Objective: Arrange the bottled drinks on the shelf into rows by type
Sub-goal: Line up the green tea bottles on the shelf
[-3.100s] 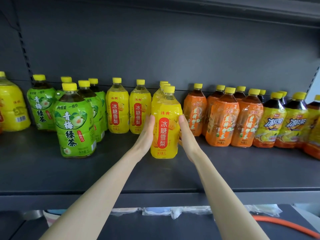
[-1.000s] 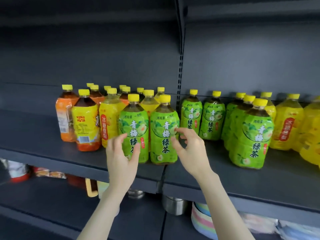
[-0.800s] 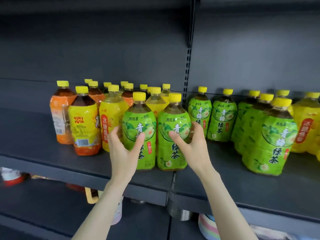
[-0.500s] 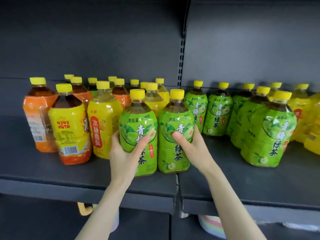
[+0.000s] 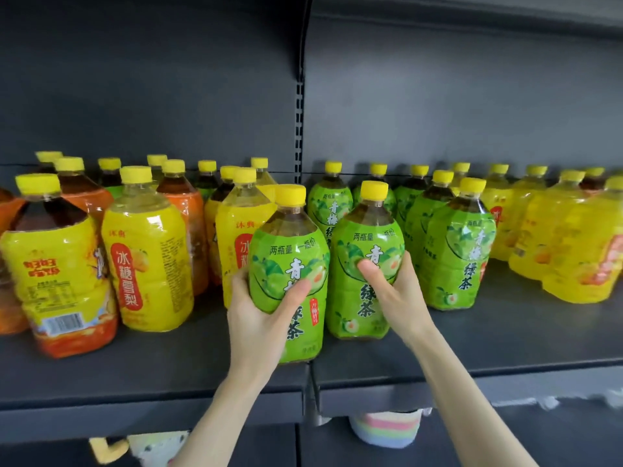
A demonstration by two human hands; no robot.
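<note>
You are facing a dark grey metal shelf (image 5: 505, 335), and the slotted upright strip (image 5: 299, 129) on its back wall is serving as the marker here. Far to the left of the strip, a plastic bottle of dark tea with a yellow label and orange base (image 5: 57, 271) is standing at the front. Just right of it, and also left of the strip, a clear plastic bottle of pale pear drink with a yellow label (image 5: 148, 257) is standing. Orange-labelled tea bottles (image 5: 188, 224) are crowding in behind those two.

Directly below the strip, your left hand (image 5: 256, 318) is wrapping round a green-labelled plastic green tea bottle with a yellow cap (image 5: 290, 237). That bottle is sitting near the shelf's front edge; whether it is resting on the shelf or raised, you cannot tell. Just right of the strip, your right hand (image 5: 397, 298) is gripping a second green tea bottle of the same kind (image 5: 367, 230), with the thumb across its label. The two held bottles are touching side by side.

Further right of the strip, a cluster of matching green tea bottles (image 5: 455, 251) is standing upright. Farthest right of it, yellow pear drink bottles (image 5: 573, 251) are grouping together.
</note>
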